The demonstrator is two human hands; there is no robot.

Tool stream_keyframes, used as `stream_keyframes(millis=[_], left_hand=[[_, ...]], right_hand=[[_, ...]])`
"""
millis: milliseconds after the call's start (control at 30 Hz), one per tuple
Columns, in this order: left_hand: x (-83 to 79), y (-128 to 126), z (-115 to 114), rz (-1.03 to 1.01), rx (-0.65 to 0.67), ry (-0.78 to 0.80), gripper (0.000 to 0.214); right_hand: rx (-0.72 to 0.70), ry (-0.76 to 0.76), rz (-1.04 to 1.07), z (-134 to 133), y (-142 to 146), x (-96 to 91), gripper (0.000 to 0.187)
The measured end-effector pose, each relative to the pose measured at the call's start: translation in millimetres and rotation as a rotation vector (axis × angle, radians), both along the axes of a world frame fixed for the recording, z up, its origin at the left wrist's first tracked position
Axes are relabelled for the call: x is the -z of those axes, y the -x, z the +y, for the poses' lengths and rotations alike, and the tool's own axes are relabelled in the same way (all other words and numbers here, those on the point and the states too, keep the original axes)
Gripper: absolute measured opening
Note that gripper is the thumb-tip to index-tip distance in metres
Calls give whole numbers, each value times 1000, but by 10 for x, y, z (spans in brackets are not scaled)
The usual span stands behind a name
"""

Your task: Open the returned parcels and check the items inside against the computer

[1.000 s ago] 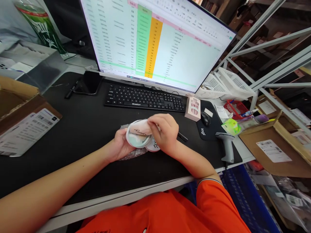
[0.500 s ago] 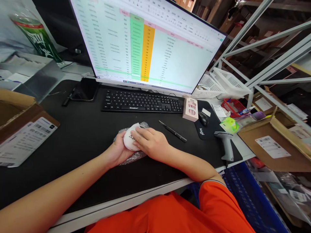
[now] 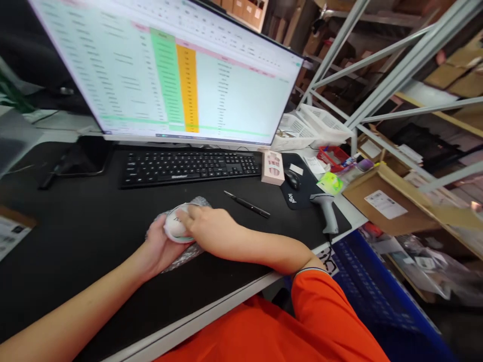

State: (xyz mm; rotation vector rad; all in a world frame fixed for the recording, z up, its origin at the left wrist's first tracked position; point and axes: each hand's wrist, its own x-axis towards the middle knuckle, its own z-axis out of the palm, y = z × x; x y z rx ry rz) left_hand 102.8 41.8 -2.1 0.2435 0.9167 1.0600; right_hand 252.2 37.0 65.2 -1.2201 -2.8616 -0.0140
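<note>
A white round case (image 3: 174, 227) with dark lettering on its face is held between my two hands above the desk mat. My left hand (image 3: 159, 247) grips its near left side, with the thumb along the edge. From the right, my right hand (image 3: 211, 229) has its fingers closed over the top and far side, hiding part of the lettering. Crumpled bubble wrap (image 3: 184, 255) lies under the case and hands; whether a hand also grips it I cannot tell. Just right of the hands a black pen (image 3: 247, 203) lies on the mat.
Behind the hands stand a keyboard (image 3: 188, 166) and a monitor (image 3: 226, 100). To the right are a pink box (image 3: 272, 168), a mouse (image 3: 292, 179), a barcode scanner (image 3: 327, 213) and an open carton (image 3: 385, 201). A phone (image 3: 85, 156) lies at the left.
The camera view has turned to the right, so the desk things sit further left. My right hand's fingers have shifted on the white case, and its rim shows more.
</note>
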Motion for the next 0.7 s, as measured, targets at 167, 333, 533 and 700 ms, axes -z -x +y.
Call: stream_keyframes(millis=[167, 333, 533, 700], left_hand=[[177, 48, 31, 88, 80, -54, 42], [65, 29, 8, 69, 56, -114, 52], [-234, -2, -38, 86, -59, -136, 56], [-237, 18, -34, 47, -40, -107, 48]], right_hand=[[-16, 107, 90, 92, -52, 23, 35], [-51, 193, 145, 244, -81, 59, 45], [21, 124, 559, 167, -456, 120, 33], [52, 181, 333, -150, -705, 401, 92]])
